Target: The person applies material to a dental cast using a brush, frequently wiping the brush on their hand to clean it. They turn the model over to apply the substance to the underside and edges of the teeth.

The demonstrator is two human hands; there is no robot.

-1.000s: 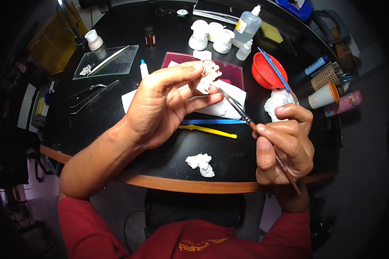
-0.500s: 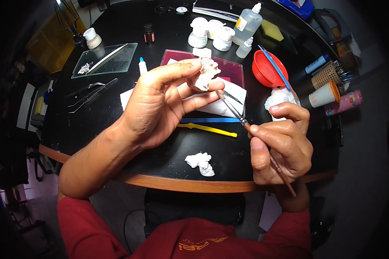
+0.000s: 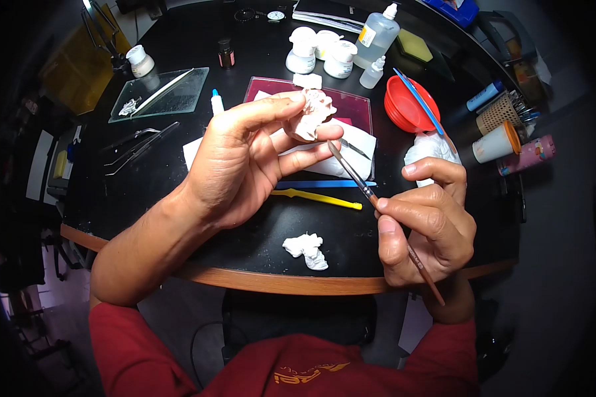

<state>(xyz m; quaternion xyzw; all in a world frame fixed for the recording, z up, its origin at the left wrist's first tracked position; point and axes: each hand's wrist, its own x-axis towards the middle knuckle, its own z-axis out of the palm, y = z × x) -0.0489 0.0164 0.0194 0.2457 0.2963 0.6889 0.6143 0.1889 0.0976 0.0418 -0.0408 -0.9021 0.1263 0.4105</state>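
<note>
Held up over the middle of the table, a small, lumpy, pale plaster dental cast (image 3: 313, 118) is pinched between the thumb and fingers of my left hand (image 3: 225, 159). My right hand (image 3: 430, 228) grips a fine paintbrush (image 3: 359, 182) with a brown handle, thumb and forefinger closed round it. The brush's dark tip points up and left, right at the fingertips of my left hand and just below the cast. Beneath the hands lie a yellow-handled tool (image 3: 321, 198), a blue strip-like tool (image 3: 331, 184) and a white paper (image 3: 351, 159).
A crumpled white tissue (image 3: 306, 251) lies near the front edge. White jars (image 3: 302, 56), a large clear bottle (image 3: 376, 41) and a red bowl (image 3: 407, 106) stand behind. On the left are a glass slab (image 3: 179, 92) and tweezers (image 3: 142, 149); cups (image 3: 496, 142) stand at the right.
My right hand and the brush have shifted slightly left, with the brush tip a little lower beside my left fingertips. My left hand still holds the cast in nearly the same place.
</note>
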